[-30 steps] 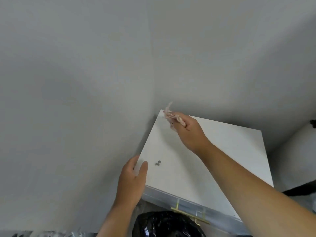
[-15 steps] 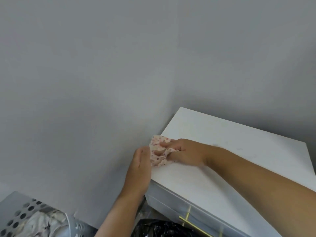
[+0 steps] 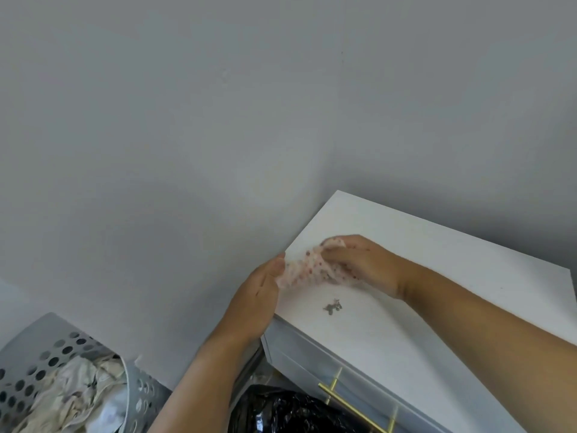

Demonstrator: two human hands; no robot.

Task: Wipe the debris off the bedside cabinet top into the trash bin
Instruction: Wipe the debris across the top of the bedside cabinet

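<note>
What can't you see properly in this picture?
- Head view: the small dark debris on the white cabinet top is too small to identify.
- The black plastic trash bag is cut off by the bottom edge.
- The right hand hides part of the dotted white cloth.
- The left hand shows only its back.
</note>
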